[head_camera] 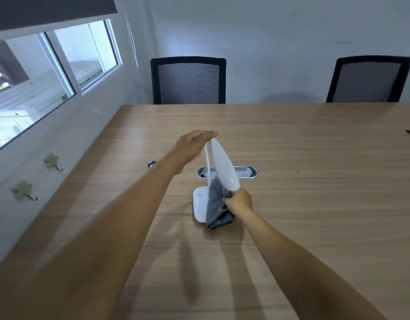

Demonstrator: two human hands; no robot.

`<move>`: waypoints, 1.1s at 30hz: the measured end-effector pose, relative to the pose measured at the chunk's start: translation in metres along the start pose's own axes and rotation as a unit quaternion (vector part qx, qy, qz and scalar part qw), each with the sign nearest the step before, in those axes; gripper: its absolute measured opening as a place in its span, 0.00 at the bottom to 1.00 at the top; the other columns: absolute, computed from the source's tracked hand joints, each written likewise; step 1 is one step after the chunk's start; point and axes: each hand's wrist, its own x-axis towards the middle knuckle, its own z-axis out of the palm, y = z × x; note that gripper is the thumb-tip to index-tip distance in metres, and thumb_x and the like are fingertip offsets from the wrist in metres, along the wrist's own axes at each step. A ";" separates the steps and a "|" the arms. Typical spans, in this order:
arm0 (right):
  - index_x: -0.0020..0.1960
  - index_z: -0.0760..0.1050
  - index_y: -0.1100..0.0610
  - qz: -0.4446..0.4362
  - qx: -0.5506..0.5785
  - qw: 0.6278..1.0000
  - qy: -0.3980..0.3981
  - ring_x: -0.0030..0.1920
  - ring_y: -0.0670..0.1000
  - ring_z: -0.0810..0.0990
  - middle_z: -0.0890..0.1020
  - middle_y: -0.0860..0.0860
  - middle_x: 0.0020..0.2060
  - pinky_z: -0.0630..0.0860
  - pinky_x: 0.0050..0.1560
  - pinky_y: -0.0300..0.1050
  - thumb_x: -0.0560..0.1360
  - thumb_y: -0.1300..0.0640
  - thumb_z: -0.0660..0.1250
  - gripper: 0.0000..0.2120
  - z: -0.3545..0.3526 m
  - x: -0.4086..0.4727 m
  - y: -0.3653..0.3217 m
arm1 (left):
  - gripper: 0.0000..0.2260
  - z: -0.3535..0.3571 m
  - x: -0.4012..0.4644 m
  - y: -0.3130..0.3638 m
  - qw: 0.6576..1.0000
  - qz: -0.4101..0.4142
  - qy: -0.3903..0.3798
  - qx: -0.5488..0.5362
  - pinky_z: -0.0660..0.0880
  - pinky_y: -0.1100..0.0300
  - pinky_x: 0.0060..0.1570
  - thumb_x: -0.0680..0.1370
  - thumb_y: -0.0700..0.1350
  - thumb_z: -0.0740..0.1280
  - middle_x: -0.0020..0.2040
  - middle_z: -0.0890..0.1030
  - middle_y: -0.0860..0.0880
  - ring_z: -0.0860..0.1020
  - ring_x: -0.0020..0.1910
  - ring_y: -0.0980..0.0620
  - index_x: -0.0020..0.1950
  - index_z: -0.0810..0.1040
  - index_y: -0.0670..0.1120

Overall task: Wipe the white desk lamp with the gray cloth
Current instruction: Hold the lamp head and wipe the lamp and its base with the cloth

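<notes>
The white desk lamp [223,165] stands on the wooden table [314,204], its flat base partly under the gray cloth [216,209]. My left hand [192,148] pinches the far tip of the long oval lamp head, where the thin neck bends down. My right hand [239,202] grips the bunched gray cloth just below the near end of the lamp head. The cloth hangs down and drapes over the right side of the base.
A metal cable tray [247,173] is set into the table behind the lamp. A small round metal fitting [151,163] sits left of it. Two black mesh chairs [187,82] [367,80] stand at the far edge. A window wall runs along the left.
</notes>
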 end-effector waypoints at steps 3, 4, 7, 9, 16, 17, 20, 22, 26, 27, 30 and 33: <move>0.45 0.79 0.60 0.022 -0.034 0.998 0.047 0.47 0.60 0.81 0.83 0.60 0.46 0.69 0.37 0.41 0.70 0.63 0.67 0.05 -0.021 0.013 0.010 | 0.11 -0.001 -0.001 0.001 1.000 0.002 -0.001 0.008 0.69 0.59 0.58 0.71 0.61 0.69 0.62 0.80 0.56 0.75 0.64 0.55 0.49 0.81 0.58; 0.42 0.78 0.59 0.025 -0.015 0.997 0.067 0.44 0.59 0.80 0.82 0.59 0.43 0.68 0.34 0.40 0.69 0.63 0.67 0.03 -0.029 0.016 0.011 | 0.11 0.000 -0.002 0.002 1.000 0.003 -0.002 0.011 0.69 0.59 0.58 0.71 0.61 0.69 0.62 0.80 0.55 0.74 0.64 0.54 0.49 0.81 0.58; 0.39 0.77 0.57 0.000 0.067 0.995 0.079 0.40 0.55 0.76 0.79 0.54 0.39 0.68 0.34 0.40 0.70 0.63 0.67 0.03 -0.037 0.014 0.002 | 0.11 0.001 -0.002 0.002 1.000 0.001 -0.003 0.011 0.69 0.59 0.58 0.71 0.61 0.69 0.62 0.79 0.55 0.74 0.64 0.54 0.49 0.81 0.58; 0.47 0.80 0.56 -0.003 0.156 0.987 0.027 0.40 0.52 0.77 0.80 0.52 0.40 0.70 0.36 0.38 0.72 0.64 0.68 0.06 -0.030 0.007 -0.007 | 0.11 0.001 -0.002 0.003 1.000 -0.001 -0.002 0.011 0.69 0.60 0.57 0.71 0.60 0.69 0.62 0.80 0.55 0.74 0.64 0.55 0.50 0.81 0.57; 0.38 0.76 0.57 0.011 -0.068 0.998 -0.001 0.41 0.56 0.78 0.78 0.54 0.38 0.69 0.37 0.40 0.71 0.66 0.63 0.06 -0.023 0.004 0.007 | 0.15 -0.002 -0.001 0.002 1.000 -0.002 -0.008 0.021 0.70 0.60 0.59 0.70 0.61 0.70 0.62 0.79 0.56 0.74 0.64 0.56 0.53 0.81 0.56; 0.38 0.74 0.57 0.007 -0.057 0.998 0.015 0.39 0.55 0.76 0.77 0.55 0.38 0.68 0.34 0.39 0.71 0.66 0.62 0.06 -0.031 0.005 0.006 | 0.15 -0.002 -0.001 0.001 1.000 0.000 -0.010 0.021 0.70 0.60 0.59 0.70 0.61 0.70 0.62 0.79 0.56 0.74 0.64 0.56 0.53 0.81 0.56; 0.43 0.71 0.55 0.000 0.042 0.999 0.032 0.41 0.56 0.76 0.77 0.55 0.42 0.68 0.30 0.40 0.74 0.64 0.59 0.06 -0.047 0.017 -0.009 | 0.13 -0.001 -0.001 0.001 1.000 0.002 -0.008 0.019 0.70 0.60 0.58 0.70 0.61 0.70 0.62 0.79 0.56 0.75 0.63 0.55 0.51 0.81 0.57; 0.48 0.74 0.53 0.003 0.122 0.992 -0.021 0.45 0.58 0.80 0.80 0.56 0.44 0.77 0.41 0.44 0.75 0.61 0.59 0.07 -0.039 0.032 -0.017 | 0.14 -0.001 -0.002 0.001 1.000 0.001 -0.008 0.023 0.70 0.59 0.58 0.68 0.63 0.70 0.61 0.80 0.57 0.75 0.63 0.55 0.49 0.81 0.58; 0.36 0.69 0.54 0.035 0.115 0.988 -0.095 0.42 0.54 0.75 0.77 0.53 0.36 0.72 0.50 0.44 0.78 0.58 0.61 0.12 -0.012 0.022 -0.031 | 0.16 -0.003 0.000 0.002 0.999 0.000 -0.010 0.036 0.71 0.59 0.61 0.65 0.64 0.70 0.61 0.80 0.57 0.75 0.63 0.56 0.48 0.82 0.59; 0.34 0.66 0.53 0.040 0.109 0.990 -0.083 0.44 0.55 0.74 0.76 0.52 0.37 0.71 0.51 0.45 0.78 0.58 0.60 0.14 -0.009 0.018 -0.031 | 0.15 -0.004 0.000 0.003 0.999 -0.001 -0.013 0.039 0.71 0.59 0.61 0.65 0.64 0.70 0.61 0.80 0.57 0.75 0.63 0.56 0.47 0.82 0.60; 0.35 0.68 0.56 0.051 0.024 0.997 -0.044 0.50 0.58 0.79 0.79 0.58 0.44 0.75 0.57 0.49 0.78 0.60 0.58 0.13 -0.013 0.018 -0.026 | 0.14 -0.005 0.002 0.002 0.999 -0.002 -0.014 0.042 0.70 0.57 0.64 0.64 0.65 0.70 0.60 0.81 0.58 0.75 0.63 0.56 0.45 0.82 0.60; 0.46 0.76 0.59 0.063 -0.006 0.998 -0.016 0.51 0.57 0.80 0.82 0.57 0.49 0.75 0.54 0.46 0.77 0.59 0.60 0.07 -0.021 0.038 -0.024 | 0.13 -0.005 0.003 0.001 0.999 0.002 -0.018 0.039 0.70 0.57 0.64 0.66 0.64 0.70 0.61 0.80 0.58 0.75 0.63 0.55 0.46 0.82 0.60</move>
